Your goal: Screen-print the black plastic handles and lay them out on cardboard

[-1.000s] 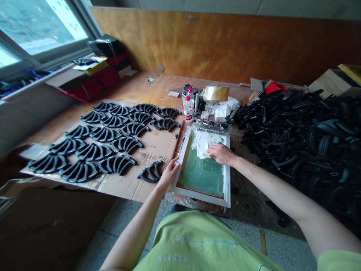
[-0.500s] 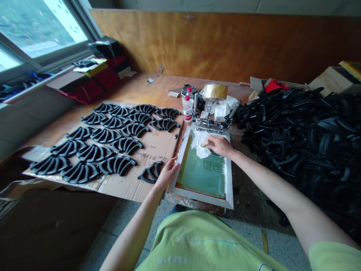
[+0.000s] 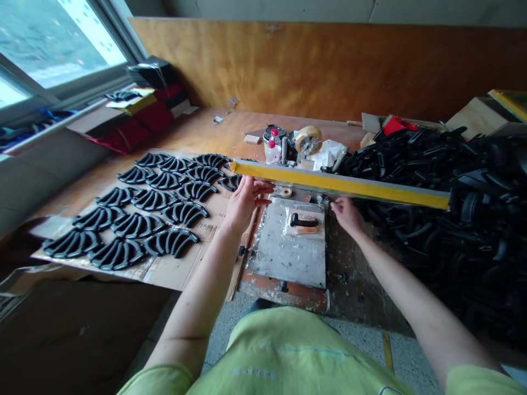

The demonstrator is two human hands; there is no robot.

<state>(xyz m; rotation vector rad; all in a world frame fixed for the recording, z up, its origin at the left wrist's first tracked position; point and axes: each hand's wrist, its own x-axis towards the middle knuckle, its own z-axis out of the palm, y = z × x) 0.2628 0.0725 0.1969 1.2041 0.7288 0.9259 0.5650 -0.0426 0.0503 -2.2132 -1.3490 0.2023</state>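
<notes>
The screen printing frame [image 3: 341, 184] is tilted up and I see it edge-on as a long yellow bar. My left hand [image 3: 245, 200] grips its left end, fingers round the edge. Below it lies a grey metal plate [image 3: 284, 255] with one black curved plastic part [image 3: 303, 221] on a small jig. My right hand [image 3: 346, 214] hovers at the plate's right edge, just right of that part, fingers loosely bent with nothing seen in them.
Several black curved parts [image 3: 140, 216] lie in rows on cardboard [image 3: 185, 271] at the left. A big heap of the same parts [image 3: 453, 208] fills the right. A bottle [image 3: 272, 149], a tape roll [image 3: 308, 140] and rags stand behind the frame.
The frame lay flat with my right hand wiping across its mesh; now it is swung up, uncovering the plate and part. My left hand went up with it; my right hand dropped beside the plate.
</notes>
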